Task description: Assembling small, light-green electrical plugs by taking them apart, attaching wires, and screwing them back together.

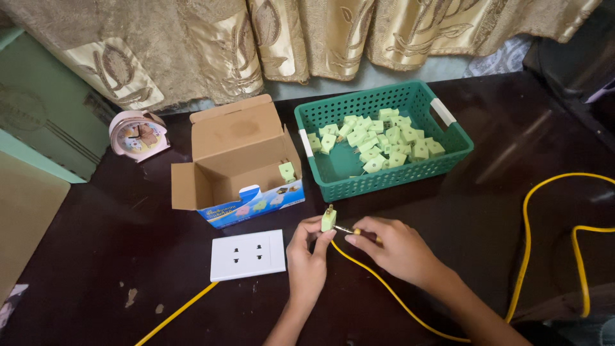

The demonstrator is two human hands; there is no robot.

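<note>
At the near centre of the dark bench [480,211], the left hand [306,256] grips a small pale green plug adapter [328,218] between thumb and fingertips, holding it upright with its metal prongs pointing away from the person. The right hand [394,247] is closed around the yellow-handled end of a probe [359,231], whose dark metal tip meets the near side of the adapter. The two hands sit close together, just apart, each clamped on its own item.

A yellow cable [551,211] runs from the right hand down toward the near edge, and further loops of it lie to the right; another stretch crosses the bench to the near left.

Just left of the left hand, a white double wall socket plate [248,254] lies flat on the bench. Beyond it stands an open cardboard box [234,154] with blue printed front, flaps raised; one green adapter rests inside at its right end. To the right of the box, touching or nearly so, sits a green perforated plastic basket [333,182] with white handles, holding a heap of like green adapters [378,141], mostly toward its far right half.

At far left a small pink alarm clock [138,134] stands on the bench. Gold patterned curtains [307,38] hang along the far side.
</note>
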